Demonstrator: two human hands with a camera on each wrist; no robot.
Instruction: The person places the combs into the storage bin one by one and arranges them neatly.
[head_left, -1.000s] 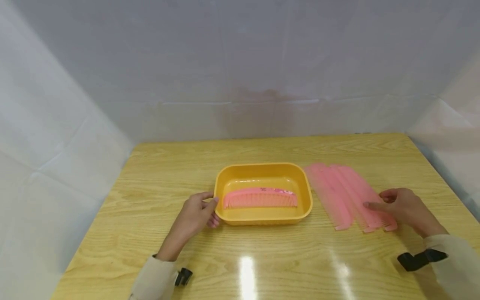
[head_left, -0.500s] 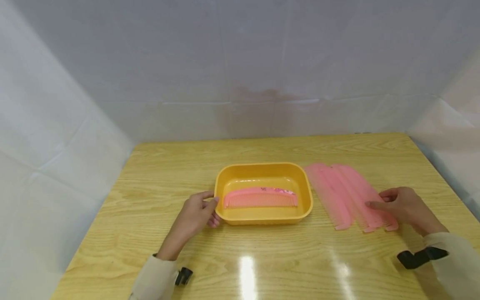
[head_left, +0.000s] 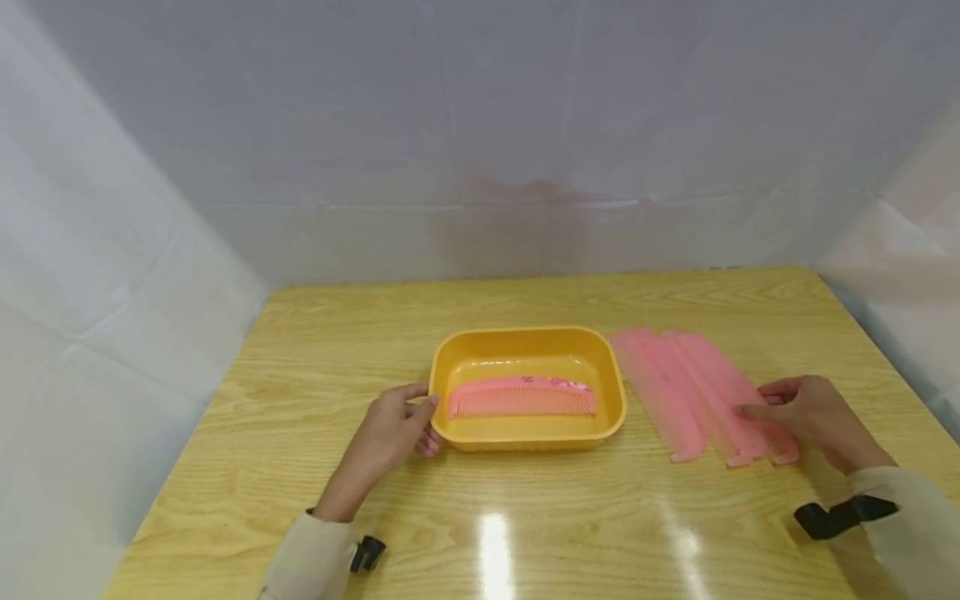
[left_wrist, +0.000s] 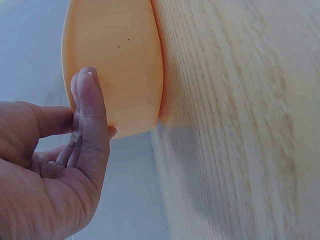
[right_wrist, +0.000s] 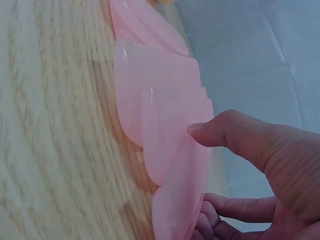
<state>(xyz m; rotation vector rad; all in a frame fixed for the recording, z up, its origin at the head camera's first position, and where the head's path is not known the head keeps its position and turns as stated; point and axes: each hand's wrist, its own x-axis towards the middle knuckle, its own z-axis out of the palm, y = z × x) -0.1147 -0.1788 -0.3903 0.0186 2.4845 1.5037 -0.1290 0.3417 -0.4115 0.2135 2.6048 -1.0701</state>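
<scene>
A yellow plastic basin sits in the middle of the table, with one pink comb lying flat inside, teeth toward me. My left hand grips the basin's left wall, thumb at the rim; in the left wrist view, fingers press its outer wall. To the right of the basin, several pink combs lie overlapped in a slanted fan. My right hand holds the near right edge of this fan. In the right wrist view, the thumb lies over the combs and the other fingers curl at the outermost comb's edge.
The wood-grain table is enclosed by pale sheeting at the back and both sides. Black wrist mounts are strapped at both sleeves. Bare wood lies in front of the basin, with a bright glare streak.
My right hand and the near end of the rightmost comb have shifted very slightly right. The left hand and the basin have stayed in place.
</scene>
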